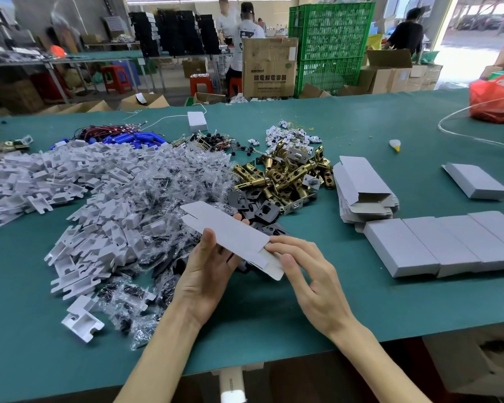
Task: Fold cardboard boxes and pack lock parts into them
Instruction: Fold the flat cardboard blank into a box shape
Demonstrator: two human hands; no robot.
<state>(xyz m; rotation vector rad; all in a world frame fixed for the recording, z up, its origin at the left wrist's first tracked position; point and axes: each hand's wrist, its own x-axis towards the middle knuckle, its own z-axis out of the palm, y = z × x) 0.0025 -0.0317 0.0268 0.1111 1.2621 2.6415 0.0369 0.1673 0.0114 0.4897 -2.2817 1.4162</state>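
I am watching the left hand [207,266] gripping a flat box blank [230,231] just in front of the brass latch pile [288,173], the right hand [312,274] pinching its end flap. 5 closed boxes [402,248] are sitting right of that pile; I judge this blank is awaiting erecting and filling. Bare green table [274,324] is lying in front of the pile, reaching the near edge.

- Head-worn wide-angle view, looking forward and down across the flat green-covered bench [419,309].
- Close above the left hand [207,274] and right hand [312,274], low in centre frame.
- Far workshop, with stacked green plastic crates [329,39], along the top edge.
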